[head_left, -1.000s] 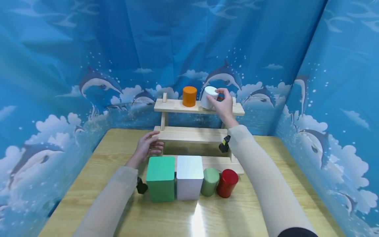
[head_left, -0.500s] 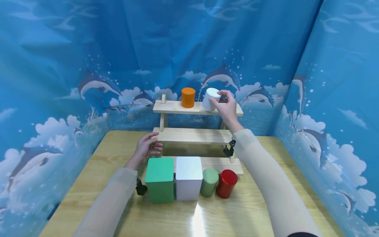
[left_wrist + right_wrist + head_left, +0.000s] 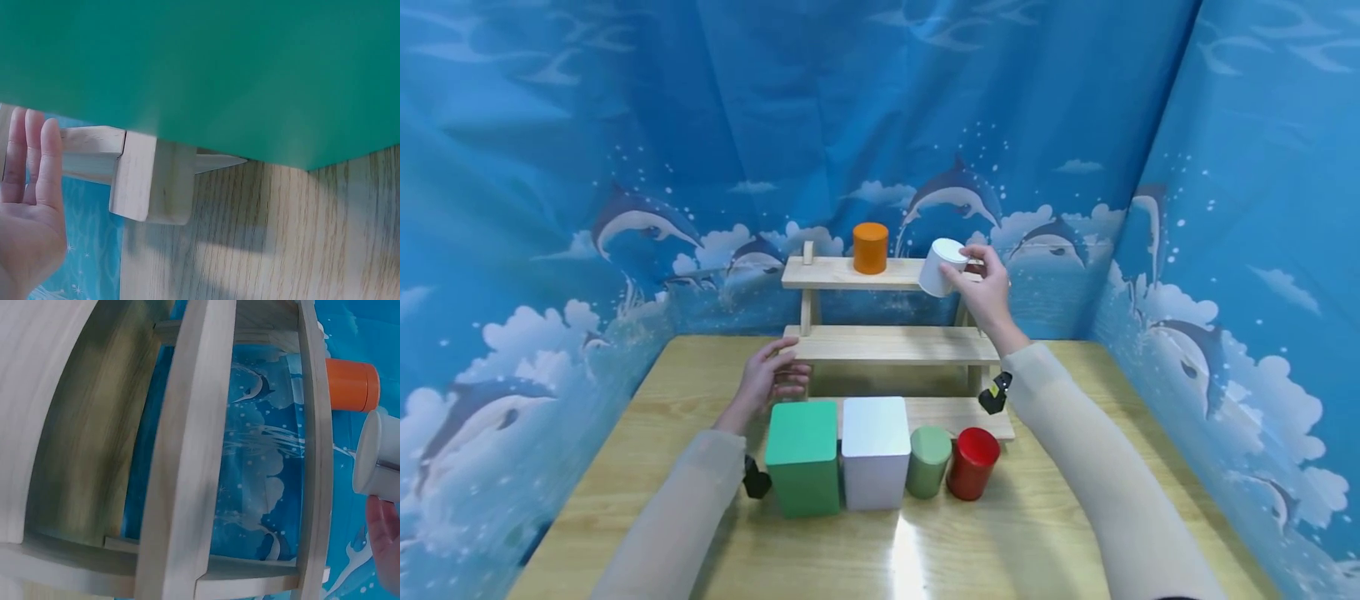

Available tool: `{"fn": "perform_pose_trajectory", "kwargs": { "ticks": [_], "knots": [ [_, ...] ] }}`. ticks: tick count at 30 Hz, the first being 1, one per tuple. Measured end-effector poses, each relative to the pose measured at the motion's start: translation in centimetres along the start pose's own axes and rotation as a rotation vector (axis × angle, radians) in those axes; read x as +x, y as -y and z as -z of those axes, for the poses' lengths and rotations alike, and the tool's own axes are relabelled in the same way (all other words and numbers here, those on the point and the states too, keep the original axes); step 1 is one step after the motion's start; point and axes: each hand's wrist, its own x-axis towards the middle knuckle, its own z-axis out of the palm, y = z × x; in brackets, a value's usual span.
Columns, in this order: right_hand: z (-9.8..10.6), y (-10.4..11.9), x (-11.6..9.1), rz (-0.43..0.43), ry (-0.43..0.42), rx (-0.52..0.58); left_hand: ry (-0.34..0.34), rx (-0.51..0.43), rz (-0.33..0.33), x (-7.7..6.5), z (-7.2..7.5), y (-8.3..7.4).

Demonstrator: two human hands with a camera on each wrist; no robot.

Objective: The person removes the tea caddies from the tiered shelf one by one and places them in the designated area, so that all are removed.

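My right hand point(image 3: 988, 292) pinches a white lidded canister point(image 3: 942, 268) between thumb and fingers, tilted in front of the top shelf's right part. In the right wrist view the white canister point(image 3: 378, 456) hangs apart from the shelf board, near an orange canister point(image 3: 351, 385). That orange canister point(image 3: 870, 248) stands upright on the top shelf of the wooden three-tier rack point(image 3: 887, 343). A reddish thing behind my right fingers is mostly hidden. My left hand point(image 3: 767, 375) is at the rack's left end by the middle shelf, fingers loosely extended, holding nothing; contact with the wood is unclear.
Before the bottom shelf stand a green box point(image 3: 802, 458), a white box point(image 3: 876, 452), a pale green canister point(image 3: 928, 461) and a red canister point(image 3: 973, 463). They stand in a row on the wooden table point(image 3: 820, 554). A blue dolphin-print curtain point(image 3: 760, 108) hangs behind.
My right hand has drawn the white canister off the top shelf, toward me, to the right and slightly down. The left hand stays by the middle shelf. The view has shifted slightly.
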Motion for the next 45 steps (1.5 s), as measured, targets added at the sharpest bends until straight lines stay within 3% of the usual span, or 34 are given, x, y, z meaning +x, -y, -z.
{"fn": "perform_pose_trajectory", "kwargs": {
  "ticks": [5, 15, 22, 29, 45],
  "knots": [
    [0.5, 0.8, -0.9, -0.005, 0.002, -0.001, 0.002, 0.002, -0.006, 0.0, 0.2, 0.1],
    [1.8, -1.8, -1.5, 0.025, -0.008, 0.011, 0.002, -0.007, -0.002, 0.0, 0.2, 0.3],
    [2.7, 0.9, -3.7, -0.003, 0.008, -0.007, -0.019, -0.019, 0.002, 0.5, 0.5, 0.8],
    [3.7, 0.7, -5.1, -0.012, 0.024, -0.038, -0.001, -0.022, 0.006, -0.1, 0.0, 0.2],
    [5.7, 0.5, -7.5, -0.023, 0.01, -0.05, 0.01, -0.027, -0.01, 0.1, 0.2, 0.3]
  ]
}}
